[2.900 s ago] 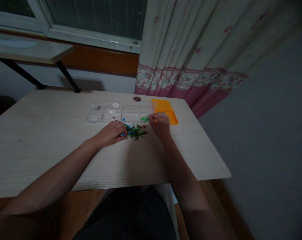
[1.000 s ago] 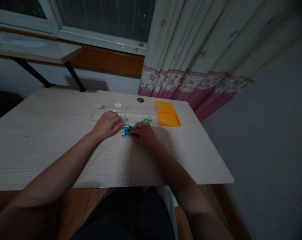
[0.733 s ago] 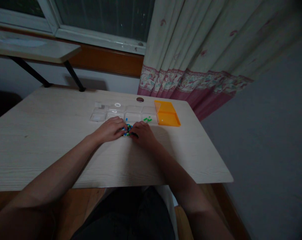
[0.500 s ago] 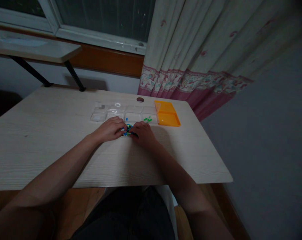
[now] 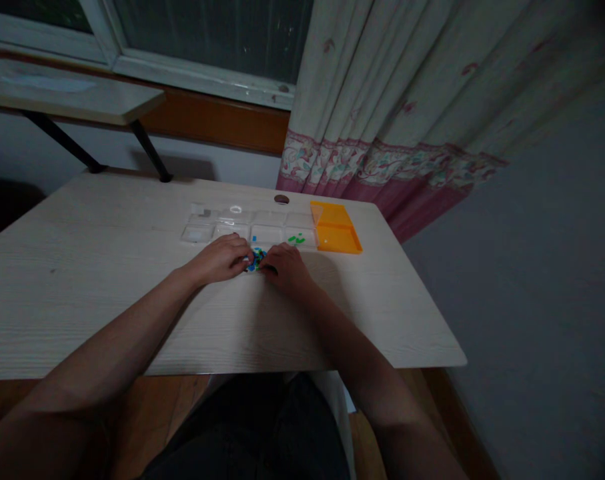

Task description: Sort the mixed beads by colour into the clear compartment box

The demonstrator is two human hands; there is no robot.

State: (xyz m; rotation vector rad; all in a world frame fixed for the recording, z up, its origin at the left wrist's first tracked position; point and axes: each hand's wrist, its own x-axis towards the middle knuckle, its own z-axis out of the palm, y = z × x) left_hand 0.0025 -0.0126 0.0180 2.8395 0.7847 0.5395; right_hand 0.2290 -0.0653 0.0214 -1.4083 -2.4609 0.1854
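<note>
A small heap of tiny blue, green and dark pieces (image 5: 257, 260) lies on the table between my hands; they are too small to name. My left hand (image 5: 225, 258) rests at the heap's left side, its fingers curled together against the pieces. From the right, my right hand (image 5: 286, 265) reaches in with bent fingers, the tips touching the heap. Whatever either hand pinches is hidden. Just beyond stands a clear divided tray (image 5: 267, 233). Several green pieces (image 5: 296, 239) are in its front right compartment, and a blue piece (image 5: 254, 239) shows farther left.
An open orange case (image 5: 338, 228) sits at the tray's right end. Behind it is a round dark hole (image 5: 281, 199) in the light wooden table (image 5: 107, 280). A raised shelf (image 5: 82, 97) on black legs stands back left. A curtain (image 5: 372, 133) hangs behind the table.
Both hands stay at the heap with barely any movement. The fingers and pieces have shifted slightly, and a little more of the heap shows between the hands.
</note>
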